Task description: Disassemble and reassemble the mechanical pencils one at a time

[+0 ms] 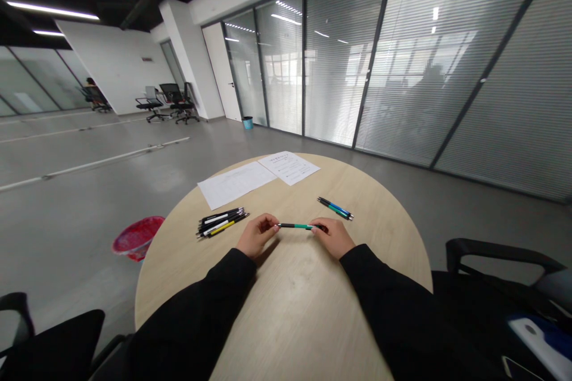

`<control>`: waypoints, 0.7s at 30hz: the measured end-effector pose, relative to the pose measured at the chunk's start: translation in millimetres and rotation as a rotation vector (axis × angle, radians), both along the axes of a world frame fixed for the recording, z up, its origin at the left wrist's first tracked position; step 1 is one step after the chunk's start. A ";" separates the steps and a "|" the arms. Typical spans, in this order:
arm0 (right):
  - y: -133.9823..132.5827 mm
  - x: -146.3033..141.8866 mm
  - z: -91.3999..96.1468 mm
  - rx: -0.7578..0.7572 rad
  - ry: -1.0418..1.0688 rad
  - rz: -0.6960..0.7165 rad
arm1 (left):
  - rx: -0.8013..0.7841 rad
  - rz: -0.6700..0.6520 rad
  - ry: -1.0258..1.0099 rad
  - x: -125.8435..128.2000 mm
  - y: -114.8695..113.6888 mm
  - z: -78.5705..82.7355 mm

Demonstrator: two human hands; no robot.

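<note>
Green-and-black pen [295, 226] lying level across the middle of the round wooden bench [295, 309], pinched at both ends. Left hand [257, 236] on one end and right hand [333, 237] on the other, each grip closed on the barrel between thumb and fingertips. Black sleeves [201, 303] along both forearms, down on the bench top. Just beside the left hand, a bundle of black pens [222, 222] with white and yellow barrels, lying close together. Well to the far side of the right hand, a pair of blue-and-green pens [335, 208]. Nearer the far rim, two printed white sheets [236, 184] [289, 168], edge to edge. Off the bench on the grey floor, a red bin [137, 238] near the left rim; farther off, black office chairs [167, 101] and a small teal bin [247, 123] by the glass wall [339, 59] with its blinds.
</note>
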State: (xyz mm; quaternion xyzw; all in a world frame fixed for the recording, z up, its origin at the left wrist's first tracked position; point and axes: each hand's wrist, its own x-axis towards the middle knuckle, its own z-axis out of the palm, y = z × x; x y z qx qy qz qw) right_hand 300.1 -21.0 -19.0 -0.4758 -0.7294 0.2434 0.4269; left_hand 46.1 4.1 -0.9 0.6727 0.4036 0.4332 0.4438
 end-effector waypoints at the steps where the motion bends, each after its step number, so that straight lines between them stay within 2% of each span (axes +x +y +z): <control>1: -0.1 -0.1 0.2 0.005 -0.002 -0.003 | 0.004 0.002 0.005 0.1 -0.6 0.9; 10: 0.1 -0.8 -0.1 0.020 -0.010 0.015 | 0.073 0.050 0.124 -0.7 0.2 -1.9; 13: -0.4 -1.1 0.2 0.016 -0.012 0.019 | 0.081 0.023 0.072 1.3 1.0 -4.5; 17: -1.1 -1.8 0.4 0.009 -0.012 0.015 | 0.006 0.003 -0.045 5.4 -2.1 -2.8; 19: -1.1 -1.8 0.2 0.003 -0.010 0.015 | -0.004 0.049 -0.009 6.0 -4.8 -0.1; 21: -0.6 -1.6 -0.3 0.001 -0.008 0.015 | 0.030 0.106 0.113 5.1 -7.1 2.7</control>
